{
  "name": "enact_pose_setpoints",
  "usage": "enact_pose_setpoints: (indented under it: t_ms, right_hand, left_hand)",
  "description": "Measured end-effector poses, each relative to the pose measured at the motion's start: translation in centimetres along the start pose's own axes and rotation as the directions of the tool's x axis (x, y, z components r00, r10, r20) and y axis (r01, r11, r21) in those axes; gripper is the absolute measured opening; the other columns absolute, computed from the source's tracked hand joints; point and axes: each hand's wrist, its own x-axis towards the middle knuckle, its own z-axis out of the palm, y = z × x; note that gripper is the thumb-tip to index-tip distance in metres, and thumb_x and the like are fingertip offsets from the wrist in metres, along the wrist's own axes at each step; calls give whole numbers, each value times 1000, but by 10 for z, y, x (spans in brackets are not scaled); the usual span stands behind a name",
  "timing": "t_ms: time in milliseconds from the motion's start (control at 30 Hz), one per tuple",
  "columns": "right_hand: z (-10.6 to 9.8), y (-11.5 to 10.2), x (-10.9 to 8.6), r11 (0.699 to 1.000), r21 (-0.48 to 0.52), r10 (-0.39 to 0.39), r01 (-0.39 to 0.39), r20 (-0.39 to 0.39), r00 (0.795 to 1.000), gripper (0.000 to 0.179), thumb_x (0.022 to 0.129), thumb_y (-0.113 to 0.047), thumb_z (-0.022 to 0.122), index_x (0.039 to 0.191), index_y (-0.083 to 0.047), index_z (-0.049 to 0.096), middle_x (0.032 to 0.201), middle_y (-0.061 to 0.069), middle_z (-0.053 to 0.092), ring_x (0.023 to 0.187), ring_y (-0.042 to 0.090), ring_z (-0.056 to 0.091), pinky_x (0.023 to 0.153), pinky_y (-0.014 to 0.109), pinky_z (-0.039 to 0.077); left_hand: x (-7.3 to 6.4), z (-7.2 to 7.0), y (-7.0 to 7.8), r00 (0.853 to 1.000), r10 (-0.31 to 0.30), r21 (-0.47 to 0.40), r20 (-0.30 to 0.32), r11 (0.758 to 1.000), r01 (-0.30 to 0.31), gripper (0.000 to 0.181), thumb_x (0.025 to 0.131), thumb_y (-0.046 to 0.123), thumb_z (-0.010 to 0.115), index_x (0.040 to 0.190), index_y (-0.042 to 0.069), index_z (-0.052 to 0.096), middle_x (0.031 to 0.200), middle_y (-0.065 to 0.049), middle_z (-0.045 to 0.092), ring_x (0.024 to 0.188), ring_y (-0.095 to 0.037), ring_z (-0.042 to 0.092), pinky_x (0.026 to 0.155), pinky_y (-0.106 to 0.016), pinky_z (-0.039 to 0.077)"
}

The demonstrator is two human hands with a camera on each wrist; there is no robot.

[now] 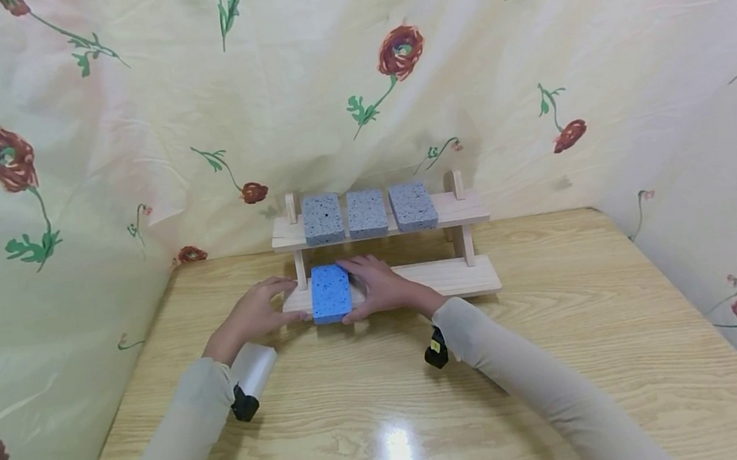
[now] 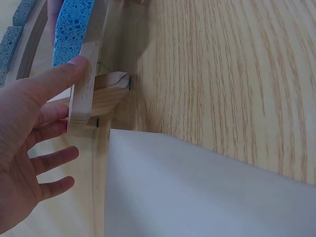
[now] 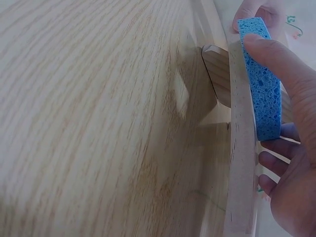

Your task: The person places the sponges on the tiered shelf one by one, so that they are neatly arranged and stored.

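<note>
A blue porous sponge [image 1: 331,294] lies flat near the left end of the lower board [image 1: 448,278] of a small two-tier wooden rack. My right hand [image 1: 379,284] holds it from the right. The thumb is at its near edge, and the other fingers reach toward its far side, partly hidden in the right wrist view. Around the left end of that board is my left hand [image 1: 259,310], fingers spread. In the left wrist view its thumb [image 2: 74,66] touches the board's front edge beside the sponge's corner [image 2: 71,34].
Three grey sponges [image 1: 323,219] [image 1: 366,213] [image 1: 413,206] sit in a row on the rack's upper board [image 1: 460,208]. A white flat-sided object [image 1: 257,365] lies on the wooden table [image 1: 337,413] under my left wrist. Floral cloth [image 1: 309,98] hangs behind and at both sides.
</note>
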Motion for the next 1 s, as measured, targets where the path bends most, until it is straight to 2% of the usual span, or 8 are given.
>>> enact_pose_setpoints:
  t_ms: [667,1000]
  right_hand:
    - [0,1,0,1000,2,-1,1,7,1000,117,73,-52,89,162,-10,25,166,14,31,154,42,22,125,67,17]
    - [-1,0,-1,1000,9,3,-3,18,1000,117,73,-52,88,164,-15,23,167,13,29,154,41,22,125,66,16]
  left_hand:
    - [0,-1,0,1000,-16,-3,9,1000,16,71,89,41,79,145,5,56,154,-21,49,144,-42,44,119,-59,37]
    - [0,0,0,1000,-14,2,4,1000,14,71,88,42,79,145,5,56,153,-21,50,143,-42,45,118,-59,38]
